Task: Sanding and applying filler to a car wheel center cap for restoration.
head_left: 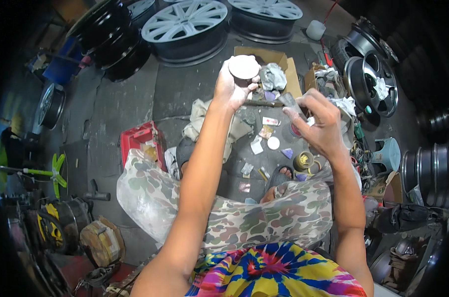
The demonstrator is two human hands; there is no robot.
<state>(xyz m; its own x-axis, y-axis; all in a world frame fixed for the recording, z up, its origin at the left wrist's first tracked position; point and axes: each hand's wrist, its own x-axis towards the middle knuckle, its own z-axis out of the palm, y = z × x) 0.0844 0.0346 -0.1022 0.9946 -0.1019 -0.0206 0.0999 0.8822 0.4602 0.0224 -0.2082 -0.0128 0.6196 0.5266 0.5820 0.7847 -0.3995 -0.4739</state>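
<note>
My left hand [226, 89], dusted with white powder, holds up a white round disc [243, 67] that looks like a wheel centre cap. Its flat face is turned up, and my fingers wrap its side and underside. To the right and a little nearer, my right hand [321, 119] pinches a small grey piece [288, 100], which looks like folded sandpaper, between thumb and fingers. The two hands are apart, and the grey piece does not touch the disc. On the floor between my feet lies another white disc [273, 143], with scraps of paper and purple pieces [287, 153] around it.
A cardboard box [292, 79] with crumpled cloth [273, 76] stands beyond my hands. Silver wheel rims [185, 22] line the far side, with more rims [370, 81] at the right. A red crate [142, 143] sits left of my legs; a small can [303, 161] stands by my right foot.
</note>
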